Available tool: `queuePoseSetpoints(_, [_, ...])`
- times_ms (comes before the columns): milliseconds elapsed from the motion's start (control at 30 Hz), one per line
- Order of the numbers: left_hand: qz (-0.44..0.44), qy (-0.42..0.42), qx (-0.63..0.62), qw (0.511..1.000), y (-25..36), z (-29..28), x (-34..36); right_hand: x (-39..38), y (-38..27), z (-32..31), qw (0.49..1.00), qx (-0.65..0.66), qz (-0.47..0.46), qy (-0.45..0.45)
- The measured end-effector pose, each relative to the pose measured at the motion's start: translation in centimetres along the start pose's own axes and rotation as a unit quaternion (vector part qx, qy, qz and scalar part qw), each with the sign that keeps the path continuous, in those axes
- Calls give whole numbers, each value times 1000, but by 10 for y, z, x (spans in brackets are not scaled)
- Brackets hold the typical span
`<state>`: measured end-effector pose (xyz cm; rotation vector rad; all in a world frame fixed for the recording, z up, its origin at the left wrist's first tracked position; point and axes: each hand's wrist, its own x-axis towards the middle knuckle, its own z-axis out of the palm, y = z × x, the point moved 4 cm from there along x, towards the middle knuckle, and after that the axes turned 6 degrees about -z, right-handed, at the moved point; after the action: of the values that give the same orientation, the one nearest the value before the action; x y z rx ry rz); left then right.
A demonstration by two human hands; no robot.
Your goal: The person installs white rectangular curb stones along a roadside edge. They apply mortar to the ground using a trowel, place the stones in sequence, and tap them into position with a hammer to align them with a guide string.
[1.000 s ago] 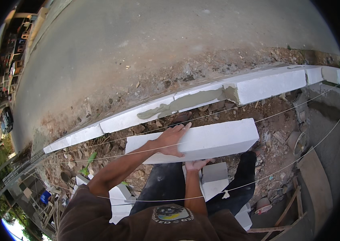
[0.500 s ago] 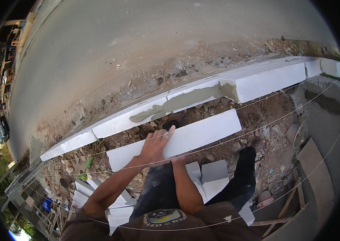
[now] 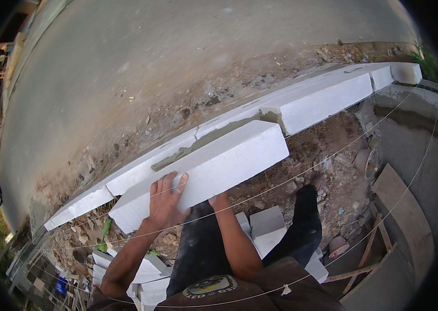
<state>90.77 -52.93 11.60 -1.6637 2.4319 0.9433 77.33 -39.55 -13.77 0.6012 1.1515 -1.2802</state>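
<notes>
A long white lightweight concrete block [image 3: 219,168] is held up at a slant in front of the low white block wall [image 3: 327,101]. My left hand [image 3: 167,198] spreads over the block's near face toward its left part, fingers reaching to the upper edge. Below the middle of the block, my right hand [image 3: 220,201] grips its lower edge; most of its fingers are hidden beneath. Grey wet mortar [image 3: 188,151] coats the wall top just behind the block. More mortar shows on the end of the standing wall block, close to the held block's right end.
Thin strings [image 3: 260,195] stretch across the work, on my side of the wall. Several white blocks [image 3: 268,223] lie around my legs on rubble ground. To the right are a bucket [image 3: 338,246], a curved board [image 3: 405,207] and wooden battens [image 3: 368,254]. Pavement [image 3: 177,57] spreads beyond the wall.
Both hands have raised the block and brought it closer to the wall, so it now covers part of the mortar. My view has shifted slightly.
</notes>
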Motion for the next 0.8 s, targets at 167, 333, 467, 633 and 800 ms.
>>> queuePoseSetpoints(167, [5,10,16,1000,-4,2,22,-19,-50,52,996,-55,-44,57])
queuePoseSetpoints(333, [20,26,13,999,-6,11,38,-12,-67,69,996,-63,-29,54])
queuePoseSetpoints(467, [8,19,25,999,-11,18,45,-4,-69,74,994,-91,-25,59])
queuePoseSetpoints(633, [17,14,37,999,-14,20,53,4,-70,78,994,-89,-24,52])
queuePoseSetpoints(800, [17,4,41,999,-13,22,60,10,-71,80,995,-72,-20,62])
